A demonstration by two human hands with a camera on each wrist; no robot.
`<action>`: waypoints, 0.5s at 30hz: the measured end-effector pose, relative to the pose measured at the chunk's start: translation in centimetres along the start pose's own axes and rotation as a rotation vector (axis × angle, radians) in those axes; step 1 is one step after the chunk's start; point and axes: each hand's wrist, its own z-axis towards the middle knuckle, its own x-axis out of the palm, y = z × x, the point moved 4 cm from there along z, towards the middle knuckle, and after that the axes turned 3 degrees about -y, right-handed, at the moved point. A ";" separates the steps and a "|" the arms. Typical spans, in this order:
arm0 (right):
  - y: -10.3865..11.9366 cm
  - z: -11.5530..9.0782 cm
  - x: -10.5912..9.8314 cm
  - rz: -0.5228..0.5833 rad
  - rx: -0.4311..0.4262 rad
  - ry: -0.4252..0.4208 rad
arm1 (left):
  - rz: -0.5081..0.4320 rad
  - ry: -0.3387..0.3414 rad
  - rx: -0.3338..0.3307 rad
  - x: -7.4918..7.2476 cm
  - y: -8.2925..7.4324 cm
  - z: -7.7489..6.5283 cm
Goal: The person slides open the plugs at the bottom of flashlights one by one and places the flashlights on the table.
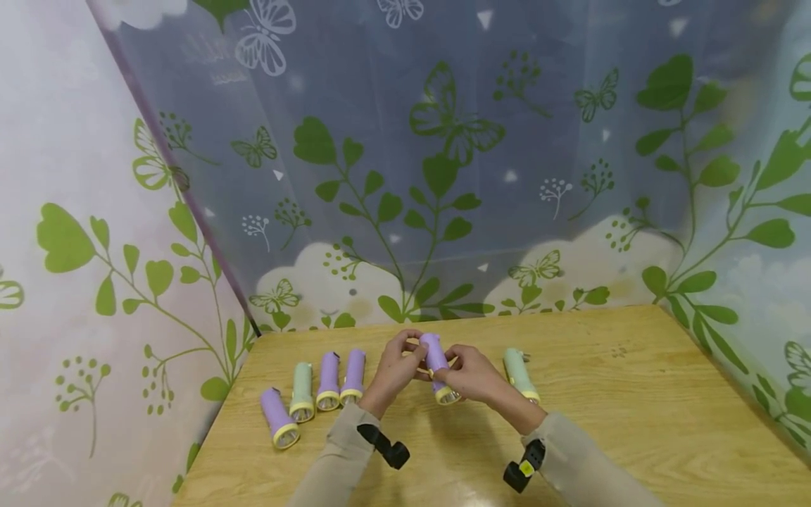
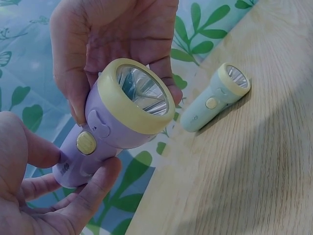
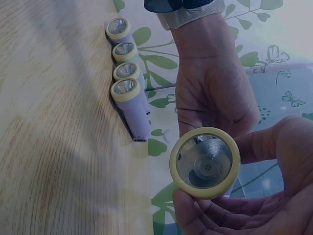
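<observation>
A purple flashlight with a yellow rim is held above the table between both hands. My left hand grips it near its tail end, thumb on one side and fingers on the other. Around the lamp end, my right hand pinches it with thumb and fingers. In the left wrist view the yellow switch on the barrel faces the camera, and the lens looks unlit. The right wrist view looks straight into the round reflector.
On the wooden table, to the left, stand or lie a purple flashlight, a green one and two purple ones. A green flashlight is to the right, behind my right wrist. A leaf-patterned cloth hangs behind.
</observation>
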 end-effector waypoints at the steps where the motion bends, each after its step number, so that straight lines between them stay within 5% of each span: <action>1: 0.0 0.0 0.0 -0.001 0.001 0.000 | 0.003 0.004 0.001 0.0 0.0 0.0; 15: 0.3 -0.2 -0.2 -0.031 -0.007 -0.011 | 0.009 0.020 0.004 0.1 -0.1 0.0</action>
